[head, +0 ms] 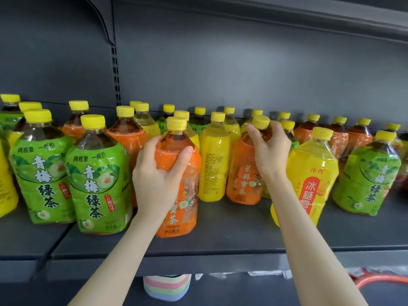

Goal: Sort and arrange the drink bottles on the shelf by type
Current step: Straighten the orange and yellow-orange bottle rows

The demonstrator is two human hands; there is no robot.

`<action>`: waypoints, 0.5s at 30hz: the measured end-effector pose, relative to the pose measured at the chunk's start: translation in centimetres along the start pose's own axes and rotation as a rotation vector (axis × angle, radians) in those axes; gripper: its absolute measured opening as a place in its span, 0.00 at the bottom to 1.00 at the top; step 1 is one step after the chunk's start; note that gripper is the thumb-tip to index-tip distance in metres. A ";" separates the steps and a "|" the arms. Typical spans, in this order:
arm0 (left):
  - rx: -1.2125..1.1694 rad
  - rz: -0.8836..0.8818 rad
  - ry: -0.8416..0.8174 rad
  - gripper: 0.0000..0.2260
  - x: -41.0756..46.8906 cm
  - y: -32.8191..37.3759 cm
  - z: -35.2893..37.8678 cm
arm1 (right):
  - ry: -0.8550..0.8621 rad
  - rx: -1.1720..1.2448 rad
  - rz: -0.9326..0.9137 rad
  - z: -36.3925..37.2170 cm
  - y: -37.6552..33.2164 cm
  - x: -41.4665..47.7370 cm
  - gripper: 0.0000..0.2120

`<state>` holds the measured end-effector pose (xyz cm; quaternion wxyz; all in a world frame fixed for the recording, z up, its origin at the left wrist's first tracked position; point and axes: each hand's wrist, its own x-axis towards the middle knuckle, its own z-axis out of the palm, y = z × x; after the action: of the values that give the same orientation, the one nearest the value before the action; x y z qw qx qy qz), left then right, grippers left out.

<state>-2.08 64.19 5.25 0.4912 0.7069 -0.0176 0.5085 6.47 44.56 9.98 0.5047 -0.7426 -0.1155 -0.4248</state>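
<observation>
- green-label bottle (pixel 97 186): clear glossy plastic, shiny crinkled film sleeve
- front orange-label bottle (pixel 176 208): glossy wrinkled film sleeve
- rear orange-label bottle (pixel 242 180): same shiny film
- cap (pixel 92 123): yellow plastic, matt
- shelf (pixel 220 235): smooth matt grey metal

Your left hand (pixel 157 175) covers the upper label of the front orange bottle (pixel 183 217). Right of that bottle, your right hand (pixel 270 151) hides the shoulder of a second orange bottle (pixel 242 180), and your forearm (pixel 293 208) crosses the front yellow bottle (pixel 313 162) across its label. Far left of it, the edge cuts another yellow bottle (pixel 5 184). Below it, a pastel-striped stack (pixel 166 288), perhaps cups, is half hidden by the shelf (pixel 220 259).
</observation>
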 end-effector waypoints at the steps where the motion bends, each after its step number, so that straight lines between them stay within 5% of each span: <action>1: -0.006 0.003 0.000 0.30 -0.1 0.0 0.0 | -0.016 -0.004 -0.007 -0.5 -0.6 -0.5 0.11; 9: -0.193 -0.184 -0.077 0.32 -1.1 -0.1 0.1 | -0.032 0.167 0.010 -1.8 -4.2 -5.6 0.18; 13: -0.238 -0.290 -0.169 0.35 -2.4 -0.9 0.0 | -0.136 0.451 0.309 -1.4 -1.7 -9.4 0.33; 15: -0.264 -0.345 -0.219 0.35 -3.1 -1.3 -0.1 | -0.199 0.470 0.432 -0.9 -0.2 -11.3 0.33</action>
<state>-3.00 63.48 2.12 0.6539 0.6802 -0.0161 0.3309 -1.01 46.84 1.80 0.7269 -0.6509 -0.0990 -0.1952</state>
